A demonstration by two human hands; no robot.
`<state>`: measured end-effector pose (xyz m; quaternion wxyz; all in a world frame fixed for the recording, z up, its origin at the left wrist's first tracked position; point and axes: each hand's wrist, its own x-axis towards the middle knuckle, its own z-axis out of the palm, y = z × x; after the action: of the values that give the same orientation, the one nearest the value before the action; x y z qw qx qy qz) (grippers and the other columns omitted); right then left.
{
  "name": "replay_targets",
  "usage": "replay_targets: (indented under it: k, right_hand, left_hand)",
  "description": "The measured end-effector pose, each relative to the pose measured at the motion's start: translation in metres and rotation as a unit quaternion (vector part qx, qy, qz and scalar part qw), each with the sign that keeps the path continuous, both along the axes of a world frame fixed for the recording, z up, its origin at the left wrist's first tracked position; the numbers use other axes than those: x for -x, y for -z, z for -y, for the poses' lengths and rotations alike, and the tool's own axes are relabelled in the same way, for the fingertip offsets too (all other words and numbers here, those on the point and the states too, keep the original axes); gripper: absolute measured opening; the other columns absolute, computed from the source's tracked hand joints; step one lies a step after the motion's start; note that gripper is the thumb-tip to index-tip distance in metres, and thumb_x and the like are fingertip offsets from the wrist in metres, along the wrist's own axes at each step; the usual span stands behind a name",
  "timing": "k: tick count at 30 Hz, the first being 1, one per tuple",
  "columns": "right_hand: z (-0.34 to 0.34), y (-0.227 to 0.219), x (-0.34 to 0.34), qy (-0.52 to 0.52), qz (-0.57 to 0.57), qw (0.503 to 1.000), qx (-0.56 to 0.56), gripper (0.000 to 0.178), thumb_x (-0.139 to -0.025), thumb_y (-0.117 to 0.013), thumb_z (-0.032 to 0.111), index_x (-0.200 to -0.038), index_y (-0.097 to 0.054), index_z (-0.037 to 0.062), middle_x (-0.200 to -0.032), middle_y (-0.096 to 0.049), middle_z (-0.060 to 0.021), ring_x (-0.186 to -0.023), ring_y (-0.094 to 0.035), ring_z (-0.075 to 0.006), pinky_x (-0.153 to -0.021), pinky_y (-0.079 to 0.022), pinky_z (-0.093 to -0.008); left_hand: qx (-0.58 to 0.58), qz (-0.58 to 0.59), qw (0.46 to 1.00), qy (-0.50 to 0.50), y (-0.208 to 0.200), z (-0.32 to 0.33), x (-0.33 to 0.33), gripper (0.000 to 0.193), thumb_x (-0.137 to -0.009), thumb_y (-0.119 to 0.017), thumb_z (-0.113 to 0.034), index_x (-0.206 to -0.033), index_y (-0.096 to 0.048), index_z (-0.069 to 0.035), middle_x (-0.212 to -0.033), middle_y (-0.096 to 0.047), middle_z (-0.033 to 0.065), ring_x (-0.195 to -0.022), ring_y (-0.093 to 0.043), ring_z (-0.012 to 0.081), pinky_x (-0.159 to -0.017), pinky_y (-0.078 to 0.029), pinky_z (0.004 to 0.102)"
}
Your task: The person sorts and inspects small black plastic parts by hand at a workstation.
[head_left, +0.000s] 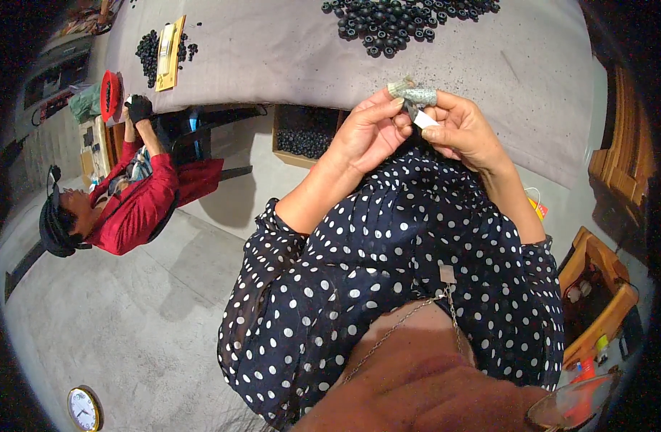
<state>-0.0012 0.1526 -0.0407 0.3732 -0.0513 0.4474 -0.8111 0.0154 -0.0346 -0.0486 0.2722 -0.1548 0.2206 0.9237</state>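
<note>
Close to the table edge, my two hands meet in front of my chest. My right hand is closed in a pinch on a small flat white piece, whose exact kind I cannot make out. A small dark piece shows between the fingertips of both hands. My left hand is closed, its thumb and fingers pressed together at that dark piece; most of what it holds is hidden. Pale wrapping covers a fingertip of the left hand, and a grey-speckled wrap covers the right index finger.
A heap of black round parts lies on the cloth-covered table. Below its edge stands a box of small black parts. At left, a person in red works by a red bowl. A wooden chair stands right.
</note>
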Motion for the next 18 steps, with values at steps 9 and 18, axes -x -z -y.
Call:
replay_targets:
  k: [9,18]
  right_hand:
    - [0.001,0.004,0.0,-0.005,-0.006,1.0,-0.02,0.041,-0.081,-0.065,0.011,-0.12,-0.054,0.0024,-0.075,-0.059,0.003,-0.046,-0.041,0.0009,-0.038,-0.028,-0.0127]
    - [0.0,0.013,0.006,0.053,0.02,0.998,-0.032,0.037,-0.085,-0.062,0.008,-0.119,-0.054,-0.0009,-0.073,-0.057,0.0024,-0.046,-0.041,-0.0002,-0.039,-0.03,-0.0142]
  left_hand:
    - [0.039,-0.003,0.999,-0.005,-0.005,-0.001,-0.001,0.028,-0.089,-0.053,-0.005,-0.117,-0.053,-0.001,-0.094,-0.06,0.0044,-0.071,-0.056,0.0094,-0.066,-0.048,0.0241]
    - [0.035,-0.036,0.999,-0.019,-0.006,0.012,0.003,0.025,-0.091,-0.049,-0.009,-0.114,-0.053,0.0,-0.091,-0.06,0.0068,-0.077,-0.059,0.0141,-0.071,-0.052,0.0305]
